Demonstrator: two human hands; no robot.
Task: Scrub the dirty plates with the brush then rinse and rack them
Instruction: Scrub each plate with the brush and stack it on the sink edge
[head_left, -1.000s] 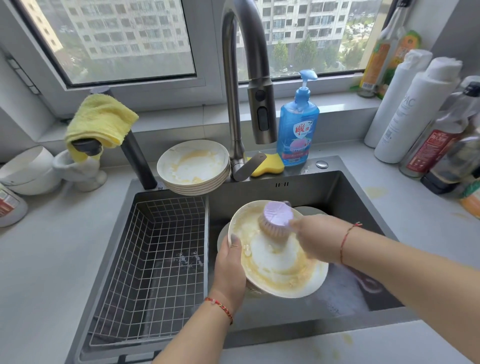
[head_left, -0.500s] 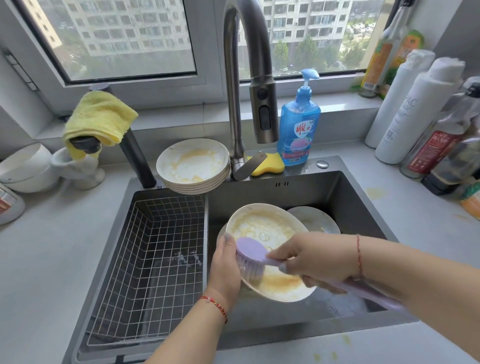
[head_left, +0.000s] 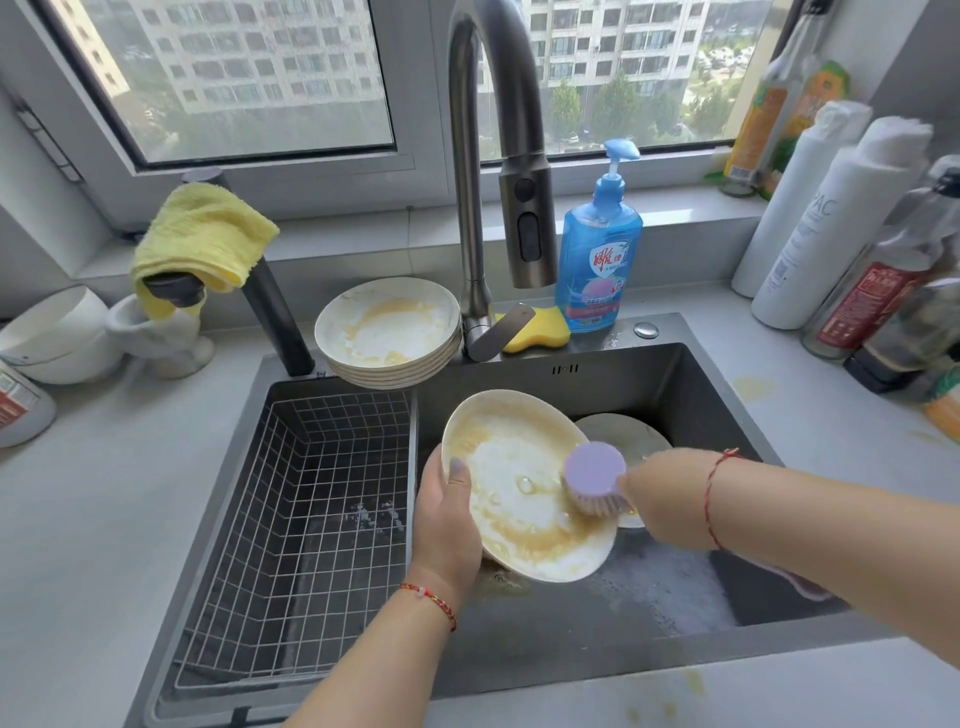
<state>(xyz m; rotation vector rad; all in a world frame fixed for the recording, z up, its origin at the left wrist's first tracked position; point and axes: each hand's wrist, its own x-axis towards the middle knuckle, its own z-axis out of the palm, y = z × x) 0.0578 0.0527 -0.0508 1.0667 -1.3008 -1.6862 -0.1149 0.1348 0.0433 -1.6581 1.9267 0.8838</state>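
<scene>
Mid-scrub, by the look of it. Left hand (head_left: 447, 525) grips the dirty plate (head_left: 524, 483) at its left rim, thumb over the face, fingers curled behind; plate tilted over the sink (head_left: 727, 395), probably so suds drain and the face meets the brush. Right hand (head_left: 670, 499) wraps the purple brush (head_left: 595, 480), bristles pressed to the plate's right side; its fingers are hidden, grip assumed closed. Second plate (head_left: 628, 436) lies in the basin behind. Stack of dirty plates (head_left: 387, 332) waits at the far rim; wire rack (head_left: 311, 519) on the left holds nothing yet.

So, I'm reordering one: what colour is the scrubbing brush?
Lilac: the brush has a pale purple head, seen in the head view.
</scene>
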